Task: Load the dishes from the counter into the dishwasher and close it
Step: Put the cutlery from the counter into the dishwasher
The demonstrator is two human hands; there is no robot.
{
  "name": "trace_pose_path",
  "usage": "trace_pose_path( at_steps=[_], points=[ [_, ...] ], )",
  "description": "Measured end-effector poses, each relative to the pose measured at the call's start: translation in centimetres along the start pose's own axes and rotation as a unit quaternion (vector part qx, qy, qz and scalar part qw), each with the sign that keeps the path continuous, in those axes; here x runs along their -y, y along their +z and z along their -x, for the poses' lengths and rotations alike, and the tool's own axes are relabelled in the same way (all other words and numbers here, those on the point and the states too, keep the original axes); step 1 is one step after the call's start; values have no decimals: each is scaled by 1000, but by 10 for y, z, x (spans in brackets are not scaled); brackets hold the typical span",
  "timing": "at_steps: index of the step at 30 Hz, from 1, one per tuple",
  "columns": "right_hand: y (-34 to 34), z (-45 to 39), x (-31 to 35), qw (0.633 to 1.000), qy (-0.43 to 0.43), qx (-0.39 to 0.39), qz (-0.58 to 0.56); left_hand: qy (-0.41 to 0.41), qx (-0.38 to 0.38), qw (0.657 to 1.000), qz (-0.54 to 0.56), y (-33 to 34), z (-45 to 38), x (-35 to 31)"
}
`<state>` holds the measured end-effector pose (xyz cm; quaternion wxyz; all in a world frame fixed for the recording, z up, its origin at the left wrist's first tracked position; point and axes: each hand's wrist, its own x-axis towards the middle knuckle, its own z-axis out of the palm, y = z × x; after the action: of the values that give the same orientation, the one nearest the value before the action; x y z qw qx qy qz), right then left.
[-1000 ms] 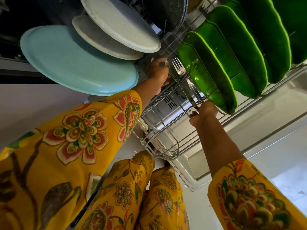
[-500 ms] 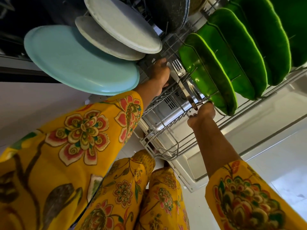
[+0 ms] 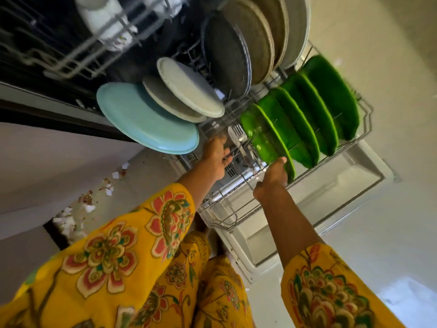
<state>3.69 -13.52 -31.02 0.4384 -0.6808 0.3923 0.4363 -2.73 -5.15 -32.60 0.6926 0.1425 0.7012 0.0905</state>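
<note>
Seating cutlery (image 3: 238, 141) between the teal plate (image 3: 146, 119) and green plates (image 3: 302, 119) in the lower rack (image 3: 236, 218). Left hand (image 3: 216, 159) reaches in with fingers loosely spread, grasp unclear; right hand (image 3: 272, 177) curls over the front rack wire. Judgement: drop handles fully between the tines before rolling the rack in, door (image 3: 331, 197) open.

Both hands (image 3: 243, 165) at loaded rack (image 3: 238, 217)
</note>
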Motion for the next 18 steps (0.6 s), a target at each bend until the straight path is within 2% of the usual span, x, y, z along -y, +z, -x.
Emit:
trace_pose_path(
  at_steps=[5, 9, 18],
  points=[
    [-12, 73, 14, 992, -64, 65, 83, 11, 7, 998, 55, -17, 67, -13],
    [-11, 128, 15, 969, -139, 112, 170, 34, 35, 991, 127, -34, 120, -29],
    [2, 232, -12, 881, -289, 221, 302, 109, 33, 968, 224, -100, 215, -53]
  ],
)
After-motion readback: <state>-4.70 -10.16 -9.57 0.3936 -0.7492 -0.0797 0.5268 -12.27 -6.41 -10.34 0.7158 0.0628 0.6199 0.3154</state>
